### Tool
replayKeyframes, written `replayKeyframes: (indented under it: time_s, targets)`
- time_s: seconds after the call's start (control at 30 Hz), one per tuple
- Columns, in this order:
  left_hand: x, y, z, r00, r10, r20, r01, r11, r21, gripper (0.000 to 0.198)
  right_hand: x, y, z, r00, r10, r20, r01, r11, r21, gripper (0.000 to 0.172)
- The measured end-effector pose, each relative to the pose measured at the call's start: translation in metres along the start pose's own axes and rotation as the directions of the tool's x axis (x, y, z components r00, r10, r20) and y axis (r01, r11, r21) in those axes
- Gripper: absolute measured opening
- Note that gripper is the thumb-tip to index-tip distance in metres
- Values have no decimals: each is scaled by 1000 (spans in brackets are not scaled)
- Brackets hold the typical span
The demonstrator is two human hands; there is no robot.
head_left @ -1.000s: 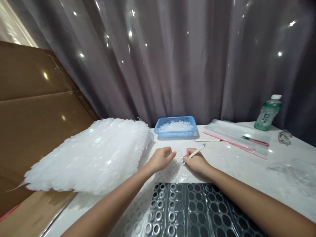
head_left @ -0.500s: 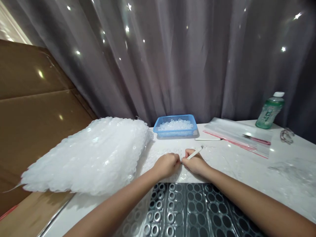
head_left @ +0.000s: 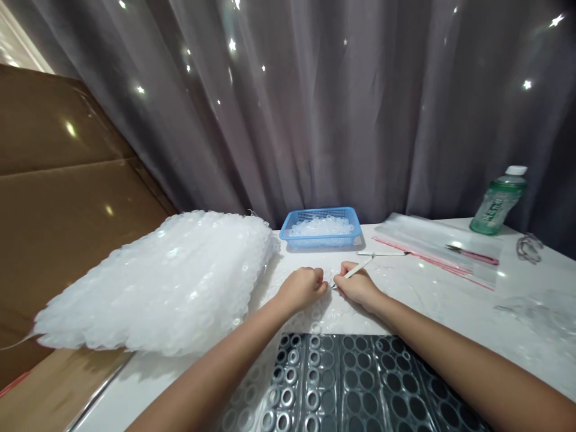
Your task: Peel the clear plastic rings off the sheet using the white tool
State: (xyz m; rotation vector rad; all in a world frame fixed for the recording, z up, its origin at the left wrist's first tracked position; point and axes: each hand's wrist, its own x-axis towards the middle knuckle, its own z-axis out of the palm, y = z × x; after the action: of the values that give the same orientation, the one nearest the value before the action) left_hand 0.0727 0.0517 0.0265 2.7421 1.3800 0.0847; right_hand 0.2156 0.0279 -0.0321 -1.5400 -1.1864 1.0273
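My right hand is closed around a slim white craft knife, its pointed metal tip aimed down and left. Just left of that tip, my left hand is closed in a pinch; its fingers hide whatever is between them. Clear plastic with ring shapes lies on the white table beneath and in front of my left hand. Closer to me, a dark mat bears clear ring sheeting over its left part and rows of round outlines.
A thick stack of clear ring sheets fills the left. Behind my hands stands a blue basket of clear rings. Zip bags, pink-handled snips, a green bottle and plastic scraps lie or stand to the right.
Both hands have shifted slightly up in the picture, and a small gap now shows between my left fingers and the knife tip. The view has moved a little.
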Motion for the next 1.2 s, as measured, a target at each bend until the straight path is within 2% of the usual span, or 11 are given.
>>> replayKeyframes:
  time_s: [0.07,0.13,0.2,0.37,0.47,0.6,0.73,0.87,1.0,1.2]
  targets:
    - [-1,1,4,1000,31,3,-31,999,28,14,0,3,1,1000,-12,-3,12,1000,-11,11]
    - [-1,2,7,999,45,-2,-45,999,24,19,1,4,1,1000,-24,-5,24,999,-27,11]
    - [0,2,10,998,69,3,-69,998,-16,22,2,5,1,999,-40,-5,40,998,-45,11]
    - [6,-1,15,997,80,4,-78,986,-145,14,2,5,-1,998,-64,-14,63,995,-82,13]
    - [14,-15,7,998,-17,-64,2,976,-220,22,3,2,-2,999,-45,-19,43,996,-81,14]
    - [21,-30,-9,966,-180,-183,128,955,-267,38,10,-4,-2,1000,-7,-24,6,999,-52,9]
    - [20,-20,-8,989,-87,-121,69,986,-151,39,21,-5,-3,998,-28,-52,25,998,-57,12]
    - [19,-5,5,997,0,-75,0,1000,8,22,27,2,-3,996,-43,-78,36,996,-85,13]
    - [19,-4,10,997,43,-59,-42,999,19,13,27,8,-3,995,-55,-85,45,993,-110,14]
    - [17,-5,13,993,118,-3,-117,991,67,19,23,4,-4,993,-94,-72,81,983,-164,14]
